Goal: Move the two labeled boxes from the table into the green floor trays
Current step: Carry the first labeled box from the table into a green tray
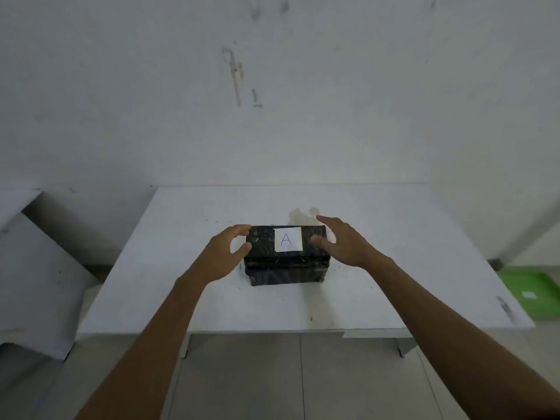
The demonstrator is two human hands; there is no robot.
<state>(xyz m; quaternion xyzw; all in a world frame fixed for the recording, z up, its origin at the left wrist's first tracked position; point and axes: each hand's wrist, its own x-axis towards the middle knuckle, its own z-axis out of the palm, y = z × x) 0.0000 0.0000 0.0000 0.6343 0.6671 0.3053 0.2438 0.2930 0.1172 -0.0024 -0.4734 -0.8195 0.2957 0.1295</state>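
A black box with a white paper label marked "A" on its top sits in the middle of the white table. My left hand is at the box's left end, fingers curled and spread, fingertips at the top left edge. My right hand hovers at the box's right end, fingers apart, thumb over the top right corner. Neither hand closes around the box. A green floor tray with a small white label lies on the floor to the right of the table. Only one labeled box is in view.
A white wall stands right behind the table. Another white surface slopes at the left, with a gap between it and the table. Grey tiled floor shows below the table's front edge.
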